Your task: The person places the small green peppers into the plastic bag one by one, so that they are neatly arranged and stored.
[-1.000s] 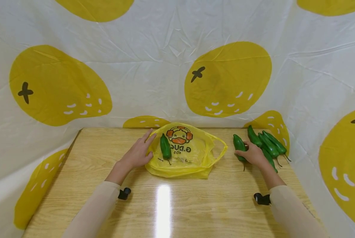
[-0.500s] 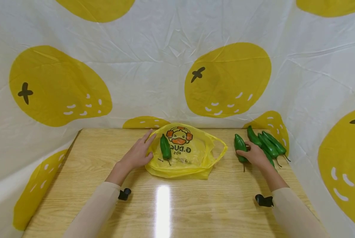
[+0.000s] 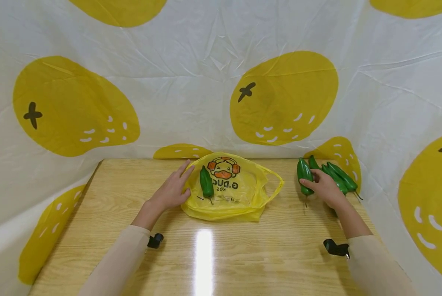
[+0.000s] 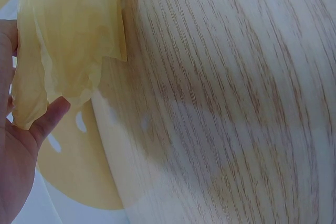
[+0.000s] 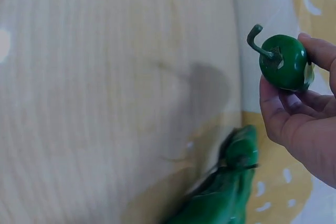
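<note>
My left hand [image 3: 169, 189] rests at the left edge of a yellow plastic bag [image 3: 243, 193], thumb and fingers spread and fairly straight. In the left wrist view, the bag's thin film [image 4: 73, 30] hangs beside the thumb. One green pepper [image 3: 207, 183] lies on the bag's left part, stem toward me, over a mirrored duck print. My right hand [image 3: 326, 189] grips another green pepper [image 3: 304, 170] between thumb and fingers, stem pointing down toward me. The right wrist view shows this pepper [image 5: 281, 66] raised, its shadow apart on the table.
Several more green peppers [image 3: 342, 176] lie piled at the table's back right corner, partly hidden by the right hand. A white cloth [image 3: 221, 111] with yellow fruit prints stands behind and along the sides of the wooden table [image 3: 258, 255].
My right hand, holding the pepper, has moved right and slightly back, now overlapping the pile. The left hand, the bag and the pepper on it have stayed put.
</note>
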Tool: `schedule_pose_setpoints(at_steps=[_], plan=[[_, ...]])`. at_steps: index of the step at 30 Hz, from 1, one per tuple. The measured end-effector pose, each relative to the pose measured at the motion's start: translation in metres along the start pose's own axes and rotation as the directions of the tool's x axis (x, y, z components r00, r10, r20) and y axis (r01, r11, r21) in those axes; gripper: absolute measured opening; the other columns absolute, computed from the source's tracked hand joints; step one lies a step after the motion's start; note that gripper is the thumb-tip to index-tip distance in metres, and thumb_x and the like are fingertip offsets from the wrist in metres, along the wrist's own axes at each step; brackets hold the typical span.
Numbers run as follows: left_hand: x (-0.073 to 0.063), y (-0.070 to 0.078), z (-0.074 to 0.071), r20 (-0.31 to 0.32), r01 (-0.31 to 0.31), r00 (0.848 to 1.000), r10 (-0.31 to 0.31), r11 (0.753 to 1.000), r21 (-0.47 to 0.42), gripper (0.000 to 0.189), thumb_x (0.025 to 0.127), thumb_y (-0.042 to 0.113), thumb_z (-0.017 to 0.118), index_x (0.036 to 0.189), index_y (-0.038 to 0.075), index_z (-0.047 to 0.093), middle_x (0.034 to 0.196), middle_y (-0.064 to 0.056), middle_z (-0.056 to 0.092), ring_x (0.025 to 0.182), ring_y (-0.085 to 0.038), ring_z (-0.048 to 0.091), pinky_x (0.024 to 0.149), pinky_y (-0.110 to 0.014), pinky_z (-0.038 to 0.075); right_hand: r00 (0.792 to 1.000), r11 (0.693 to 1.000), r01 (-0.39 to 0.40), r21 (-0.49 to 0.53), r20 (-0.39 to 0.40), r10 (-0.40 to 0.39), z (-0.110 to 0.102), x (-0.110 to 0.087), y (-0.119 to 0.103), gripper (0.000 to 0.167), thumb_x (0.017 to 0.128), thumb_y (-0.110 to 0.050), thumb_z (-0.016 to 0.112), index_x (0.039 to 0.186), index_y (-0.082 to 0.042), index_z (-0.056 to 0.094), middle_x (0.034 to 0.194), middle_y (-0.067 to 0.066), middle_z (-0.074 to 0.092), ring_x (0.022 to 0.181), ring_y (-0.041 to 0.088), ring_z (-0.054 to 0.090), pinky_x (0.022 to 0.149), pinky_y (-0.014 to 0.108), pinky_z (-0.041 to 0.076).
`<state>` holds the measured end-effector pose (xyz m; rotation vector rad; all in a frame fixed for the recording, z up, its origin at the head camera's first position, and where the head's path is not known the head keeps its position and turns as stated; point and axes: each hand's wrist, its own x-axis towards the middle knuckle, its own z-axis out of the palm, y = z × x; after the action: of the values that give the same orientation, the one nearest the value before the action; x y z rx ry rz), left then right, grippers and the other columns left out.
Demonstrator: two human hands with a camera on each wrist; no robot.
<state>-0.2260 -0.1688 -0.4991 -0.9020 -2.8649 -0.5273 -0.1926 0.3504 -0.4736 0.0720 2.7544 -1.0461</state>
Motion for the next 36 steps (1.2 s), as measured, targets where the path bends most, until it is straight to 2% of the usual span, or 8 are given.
schedule_pose_setpoints(at_steps=[3, 11, 18, 25, 33, 36], plan=[[0.000, 0.001, 0.000, 0.002, 0.001, 1.000, -0.001, 1.000, -0.005, 0.081, 0.092, 0.011, 0.067, 0.163, 0.004, 0.029, 0.171, -0.019, 0.019, 0.134, -0.045, 0.052, 0.110, -0.057, 0.045, 1.000, 1.000, 0.023, 0.000, -0.003, -0.023, -0.006, -0.002, -0.009, 0.091, 0.103, -0.053, 0.054, 0.157, 0.013, 0.024, 0.147, 0.039, 0.044, 0.125, 0.049, 0.053, 0.100, 0.062, 0.047], [0.002, 0.001, -0.001, 0.009, 0.008, 1.000, -0.007, 1.000, -0.009, 0.082, 0.093, 0.013, 0.065, 0.164, 0.007, 0.026, 0.174, -0.014, 0.012, 0.127, -0.043, 0.055, 0.108, -0.055, 0.046, 0.996, 0.995, 0.092, 0.029, -0.003, -0.092, -0.021, -0.007, -0.040, 0.083, 0.104, -0.052, 0.054, 0.155, 0.009, 0.033, 0.143, 0.035, 0.052, 0.122, 0.046, 0.058, 0.099, 0.061, 0.048], [0.002, 0.001, 0.000, 0.000, -0.005, 1.000, 0.005, 1.000, -0.006, 0.081, 0.092, 0.012, 0.066, 0.163, 0.005, 0.028, 0.172, -0.018, 0.016, 0.124, -0.043, 0.057, 0.106, -0.055, 0.048, 0.991, 0.991, 0.129, 0.047, 0.016, -0.130, -0.027, -0.005, -0.068, 0.084, 0.102, -0.053, 0.056, 0.158, 0.005, 0.031, 0.146, 0.031, 0.051, 0.132, 0.047, 0.052, 0.102, 0.063, 0.047], [0.000, 0.003, 0.000, 0.011, 0.002, 1.000, -0.002, 1.000, -0.009, 0.082, 0.093, 0.013, 0.066, 0.164, 0.005, 0.027, 0.172, -0.020, 0.016, 0.126, -0.044, 0.056, 0.106, -0.056, 0.048, 0.981, 0.981, 0.186, 0.055, 0.044, -0.188, -0.025, 0.002, -0.095, 0.080, 0.102, -0.050, 0.058, 0.159, 0.000, 0.031, 0.145, 0.027, 0.054, 0.138, 0.047, 0.049, 0.103, 0.061, 0.049], [0.002, 0.002, 0.000, 0.010, 0.003, 1.000, -0.003, 1.000, -0.013, 0.082, 0.092, 0.013, 0.066, 0.164, 0.006, 0.027, 0.172, -0.019, 0.016, 0.129, -0.046, 0.055, 0.107, -0.058, 0.046, 0.964, 0.966, 0.253, 0.045, 0.070, -0.256, -0.014, 0.014, -0.122, 0.068, 0.103, -0.040, 0.062, 0.152, 0.001, 0.041, 0.134, 0.026, 0.061, 0.118, 0.041, 0.065, 0.089, 0.046, 0.059], [0.002, 0.001, 0.001, 0.009, 0.001, 1.000, -0.001, 1.000, -0.011, 0.082, 0.092, 0.013, 0.066, 0.164, 0.006, 0.027, 0.172, -0.019, 0.016, 0.130, -0.045, 0.054, 0.108, -0.057, 0.046, 0.955, 0.960, 0.275, 0.057, 0.094, -0.279, -0.007, 0.019, -0.131, 0.067, 0.103, -0.038, 0.062, 0.153, 0.001, 0.041, 0.135, 0.026, 0.060, 0.117, 0.040, 0.066, 0.088, 0.046, 0.060]])
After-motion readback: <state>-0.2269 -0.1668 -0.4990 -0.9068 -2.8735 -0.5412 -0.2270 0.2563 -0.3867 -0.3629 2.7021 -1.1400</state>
